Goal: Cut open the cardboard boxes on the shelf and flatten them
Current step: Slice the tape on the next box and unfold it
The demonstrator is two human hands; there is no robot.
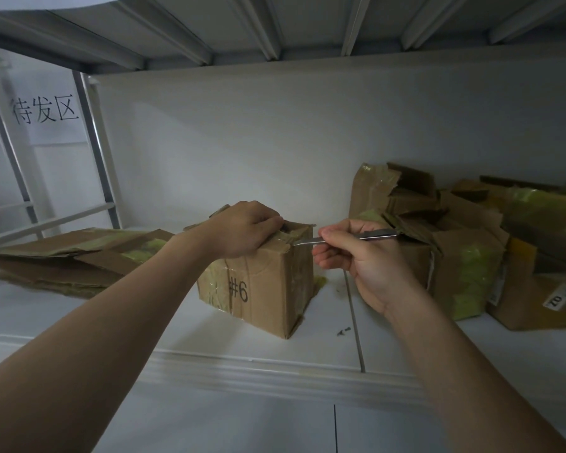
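Far left, paper sign [45, 111] with printed characters on the wall behind the rack posts. Below it, flattened cardboard [66, 256] lies in a loose stack on the white shelf [177, 328], taped patches showing, well apart from both hands.

Centre: box marked #6 [258, 289] stands upright on the shelf, one corner toward the camera, top flaps taped with torn, wrinkled tape. Left hand [245, 228] sits on the box top, fingers curled over the taped flap and gripping it.

Just right of the box, right hand [356, 256] is closed round a slim metal knife [350, 238], which points left. Blade tip touches the box's top edge at the tape, right beside the left fingertips.

A few dark scraps [343, 331] lie on the shelf near the box's front corner.

Right side: opened boxes [455, 256] with torn flaps and yellow-green tape, crowded together behind the right hand, reaching to the frame edge.
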